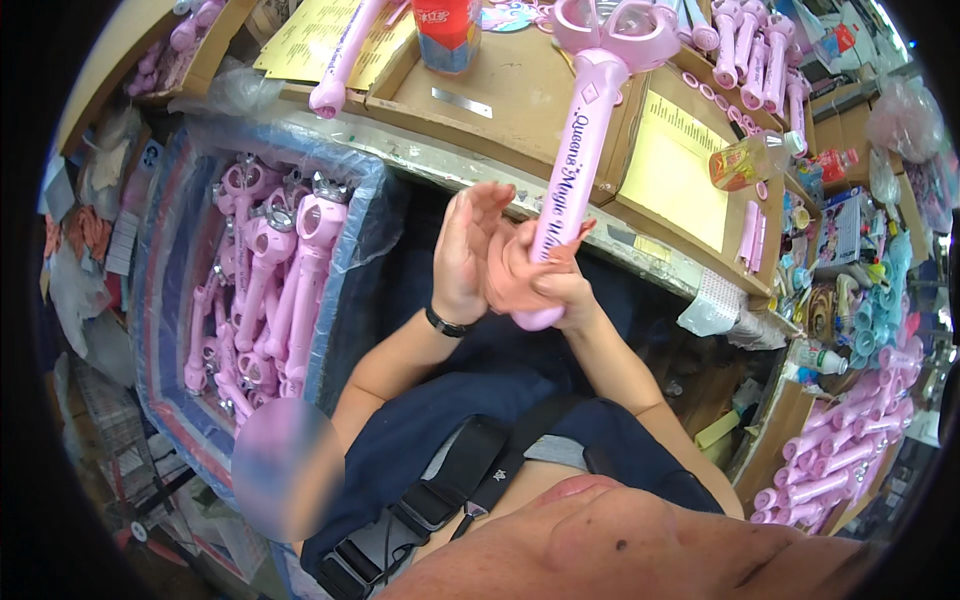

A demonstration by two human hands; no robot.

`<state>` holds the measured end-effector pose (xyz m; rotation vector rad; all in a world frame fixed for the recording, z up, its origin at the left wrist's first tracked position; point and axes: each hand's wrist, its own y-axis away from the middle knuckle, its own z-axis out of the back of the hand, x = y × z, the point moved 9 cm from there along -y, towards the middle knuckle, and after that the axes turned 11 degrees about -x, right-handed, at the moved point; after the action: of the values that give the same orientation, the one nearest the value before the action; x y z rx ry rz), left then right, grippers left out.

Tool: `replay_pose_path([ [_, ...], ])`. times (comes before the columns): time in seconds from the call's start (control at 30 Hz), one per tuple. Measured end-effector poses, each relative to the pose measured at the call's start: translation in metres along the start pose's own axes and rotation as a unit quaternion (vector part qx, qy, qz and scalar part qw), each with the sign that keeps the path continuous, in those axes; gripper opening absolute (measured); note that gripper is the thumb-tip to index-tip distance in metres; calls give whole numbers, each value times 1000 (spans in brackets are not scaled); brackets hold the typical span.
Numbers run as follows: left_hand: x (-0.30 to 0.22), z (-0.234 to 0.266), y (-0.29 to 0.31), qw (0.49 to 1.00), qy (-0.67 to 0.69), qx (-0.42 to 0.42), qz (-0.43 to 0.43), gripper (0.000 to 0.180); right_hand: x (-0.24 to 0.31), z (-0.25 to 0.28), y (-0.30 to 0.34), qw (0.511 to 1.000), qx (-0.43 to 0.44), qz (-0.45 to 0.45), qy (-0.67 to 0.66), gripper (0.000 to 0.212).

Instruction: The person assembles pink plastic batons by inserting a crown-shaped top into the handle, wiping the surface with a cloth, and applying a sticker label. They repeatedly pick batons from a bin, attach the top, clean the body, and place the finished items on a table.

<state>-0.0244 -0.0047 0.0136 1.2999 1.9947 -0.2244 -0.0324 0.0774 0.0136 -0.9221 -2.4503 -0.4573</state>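
My right hand [570, 292] is wrapped round the lower handle of a pink toy wand [578, 150], which stands tilted with its looped head up and away from me. A peach-coloured cloth [518, 280] appears bunched around the handle, between the wand and my hands; where cloth and fingers meet is hard to make out. Beside it, my left hand [462, 255] is raised with its fingers stretched and palm turned toward the cloth. The wand's rounded pink end [540, 318] shows below my right hand.
At left, a plastic-lined blue bin [365, 205] holds several wands with silvery crowns. Cardboard trays [520, 95] line the bench ahead, with yellow sheets [675, 180], a red-labelled cup [447, 35] and a bottle [757, 160]. Several pink handles [835, 450] fill a box at right.
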Motion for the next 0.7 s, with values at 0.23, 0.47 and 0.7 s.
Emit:
replay_pose_path([
  [0.23, -7, -61, -54, 988, -7, 141, 55, 55, -25, -37, 28, 889, 283, -167, -319, 55],
  [0.47, -37, -94, -53, 978, 91, 185, 10, 37, -15, -38, 30, 943, 224, -177, -172, 56],
  [0.7, -73, -73, -54, 967, -106, 19, -230, 31, 40, 8, 28, 674, -186, 235, 675, 57],
])
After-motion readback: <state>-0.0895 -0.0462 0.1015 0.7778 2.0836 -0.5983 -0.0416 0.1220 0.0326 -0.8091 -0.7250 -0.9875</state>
